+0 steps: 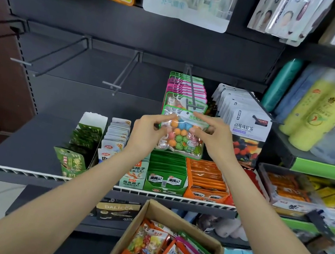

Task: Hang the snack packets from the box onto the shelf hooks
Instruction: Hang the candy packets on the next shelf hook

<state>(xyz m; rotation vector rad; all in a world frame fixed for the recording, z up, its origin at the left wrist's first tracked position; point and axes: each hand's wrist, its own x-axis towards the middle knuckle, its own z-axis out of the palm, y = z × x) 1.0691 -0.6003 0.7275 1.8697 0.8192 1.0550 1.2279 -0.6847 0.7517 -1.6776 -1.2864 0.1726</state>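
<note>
Both hands [149, 132] [215, 138] pinch packet [182, 138] edges.

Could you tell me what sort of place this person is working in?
Most likely a small shop: packets hang in rows on hooks, display boxes of snacks line the shelf, and a cardboard box of stock waits below.

Two hands [150, 132] [215, 137] hold one candy packet [180, 135]. One cardboard box [140, 228] below. Two bare hooks [61, 53] [124, 73] at left
</note>
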